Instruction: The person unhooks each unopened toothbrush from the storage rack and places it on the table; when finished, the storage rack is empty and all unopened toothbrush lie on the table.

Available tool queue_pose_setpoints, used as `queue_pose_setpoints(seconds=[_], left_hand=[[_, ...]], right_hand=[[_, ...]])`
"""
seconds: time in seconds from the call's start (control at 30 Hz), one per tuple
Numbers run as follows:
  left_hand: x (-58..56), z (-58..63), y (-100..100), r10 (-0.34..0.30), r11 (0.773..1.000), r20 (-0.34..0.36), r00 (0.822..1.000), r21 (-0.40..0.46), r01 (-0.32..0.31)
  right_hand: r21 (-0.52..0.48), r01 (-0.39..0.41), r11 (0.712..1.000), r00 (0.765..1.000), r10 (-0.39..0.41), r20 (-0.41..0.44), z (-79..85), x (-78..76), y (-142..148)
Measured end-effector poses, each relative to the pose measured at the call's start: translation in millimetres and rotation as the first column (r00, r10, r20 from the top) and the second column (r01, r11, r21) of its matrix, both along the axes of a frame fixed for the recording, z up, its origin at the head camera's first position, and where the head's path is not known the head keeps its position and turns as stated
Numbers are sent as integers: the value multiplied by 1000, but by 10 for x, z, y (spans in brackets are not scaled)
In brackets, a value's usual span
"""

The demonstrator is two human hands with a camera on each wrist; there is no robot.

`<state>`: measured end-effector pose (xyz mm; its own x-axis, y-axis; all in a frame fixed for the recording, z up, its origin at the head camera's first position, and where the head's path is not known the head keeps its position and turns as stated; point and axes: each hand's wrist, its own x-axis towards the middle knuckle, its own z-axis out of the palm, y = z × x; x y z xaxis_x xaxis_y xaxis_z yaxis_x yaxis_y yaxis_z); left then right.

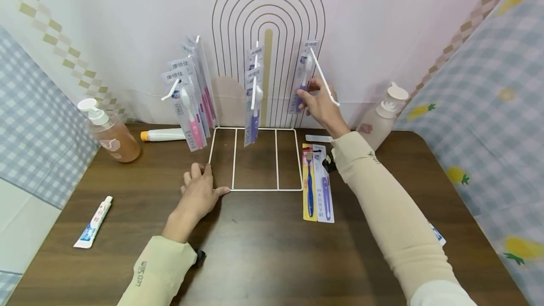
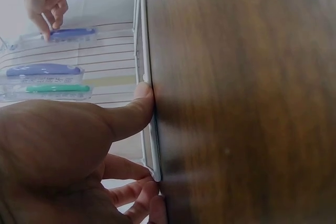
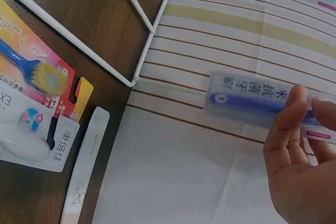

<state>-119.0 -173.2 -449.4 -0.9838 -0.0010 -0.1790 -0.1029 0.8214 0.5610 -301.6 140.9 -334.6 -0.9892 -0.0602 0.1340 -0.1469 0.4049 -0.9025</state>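
Note:
My right hand (image 1: 320, 105) pinches the lower part of a packaged purple toothbrush (image 1: 300, 74), whose top is at the right prong (image 1: 324, 78) of a white wire display rack (image 1: 264, 190). In the right wrist view, the thumb and fingers of this hand (image 3: 299, 153) grip the package's edges. My left hand (image 1: 199, 192) rests at the rack's front left corner, its thumb and fingers touching the base wire (image 2: 148, 61). Packaged toothbrushes with pink handles (image 1: 195, 133) hang on the left prong, and packages with a purple one (image 1: 254, 129) in front hang on the middle prong.
Two packaged toothbrushes (image 1: 326, 197) lie right of the rack, near a slim white box (image 1: 318, 139). Toothpaste tubes (image 1: 94, 223) lie to the left, one behind the hanging packages. Pump bottles (image 1: 114, 138) stand on both sides, the pale one (image 1: 377, 124) behind my right forearm.

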Motion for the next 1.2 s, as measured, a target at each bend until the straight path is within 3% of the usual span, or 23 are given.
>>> queue_pose_setpoints(seconds=[0.13, 0.33, 0.47, 0.63, 0.93, 1.2], left_hand=[[14, 13, 16, 5, 1000, -12, 1000, 2, -5], [4, 25, 17, 2, 1000, -12, 1000, -6, -3], [7, 33, 16, 2, 1000, -2, 1000, -5, -2], [15, 38, 21, -5, 1000, -1, 1000, -8, 5], [9, -7, -3, -12, 1000, -18, 1000, -24, 11], [3, 0, 5, -18, 1000, -22, 1000, -21, 17]], right_hand=[[-59, 9, 998, 999, -11, -35, 15, 22, 36], [-153, -45, 987, 994, 28, -107, 100, 76, 139], [-141, -64, 988, 988, 42, -151, 145, 96, 236], [-98, -30, 995, 993, 19, -113, 158, 189, 396], [-114, -45, 992, 999, 44, -14, -125, 520, 661], [7, -83, 996, 992, 82, 97, -448, 882, 958]])
